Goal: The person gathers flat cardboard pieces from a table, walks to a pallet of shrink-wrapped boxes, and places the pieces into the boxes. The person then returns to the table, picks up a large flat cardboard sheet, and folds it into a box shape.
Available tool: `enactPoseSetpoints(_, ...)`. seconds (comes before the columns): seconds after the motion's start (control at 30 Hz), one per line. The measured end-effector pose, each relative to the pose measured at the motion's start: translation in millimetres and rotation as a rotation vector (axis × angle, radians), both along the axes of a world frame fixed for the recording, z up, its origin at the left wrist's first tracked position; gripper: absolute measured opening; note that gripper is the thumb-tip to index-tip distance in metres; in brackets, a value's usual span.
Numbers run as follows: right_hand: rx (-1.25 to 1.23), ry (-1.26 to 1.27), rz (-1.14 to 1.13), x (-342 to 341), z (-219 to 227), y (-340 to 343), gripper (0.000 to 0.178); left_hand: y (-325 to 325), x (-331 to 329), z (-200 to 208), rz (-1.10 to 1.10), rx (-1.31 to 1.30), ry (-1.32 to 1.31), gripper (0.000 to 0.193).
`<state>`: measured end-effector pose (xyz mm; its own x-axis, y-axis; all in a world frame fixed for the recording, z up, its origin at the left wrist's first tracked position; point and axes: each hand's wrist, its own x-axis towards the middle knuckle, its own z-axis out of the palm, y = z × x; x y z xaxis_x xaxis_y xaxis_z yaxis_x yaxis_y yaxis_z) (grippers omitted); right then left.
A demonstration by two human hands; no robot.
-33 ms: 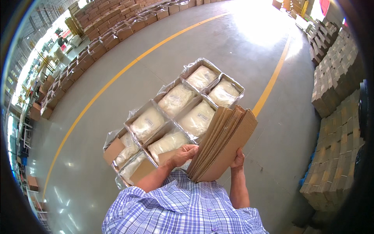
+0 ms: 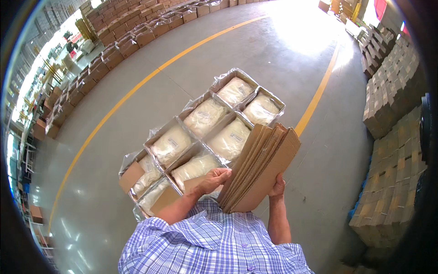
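Note:
A stack of flat brown cardboard sheets (image 2: 263, 169) leans upright against my front, its layered edges fanned. My right hand (image 2: 277, 185) grips its right side, fingers partly hidden behind it. By the stack's left face, my left hand (image 2: 212, 179) is closed, thumb and fingers pressed together at the tips; whether a sheet edge is between them is unclear. Beyond lie two rows of open cardboard boxes (image 2: 147, 147) lined with clear plastic, holding pale, full bags (image 2: 172, 144) with small labels. Loose cardboard pieces (image 2: 131, 177) rest on the nearest boxes at the left, one beside my left wrist.
Tall piles of bundled flat cardboard (image 2: 388, 182) stand along the right. A long row of lined boxes (image 2: 127, 47) curves along the far left, with stacked cartons (image 2: 123, 20) behind. Yellow lines (image 2: 157, 70) mark the grey floor (image 2: 132, 123).

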<state>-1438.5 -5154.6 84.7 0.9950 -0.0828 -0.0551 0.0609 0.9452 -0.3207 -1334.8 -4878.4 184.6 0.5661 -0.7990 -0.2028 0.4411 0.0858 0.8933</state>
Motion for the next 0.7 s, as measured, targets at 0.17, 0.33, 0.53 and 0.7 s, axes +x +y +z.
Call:
enactPoseSetpoints(0.17,-0.067,0.034,0.032,31,-1,23,0.060,10,22,7,0.310,0.412,-0.872,0.020)
enactPoseSetpoints(0.33,-0.064,0.070,0.019,58,-9,49,0.063,28,19,25,0.560,0.440,-0.991,0.020)
enactPoseSetpoints(0.53,-0.038,0.086,0.040,76,-3,57,0.064,52,34,24,0.464,0.276,-0.639,0.030)
enactPoseSetpoints(0.7,-0.045,0.049,0.042,102,15,75,0.059,62,67,10,0.195,-0.144,0.018,0.030)
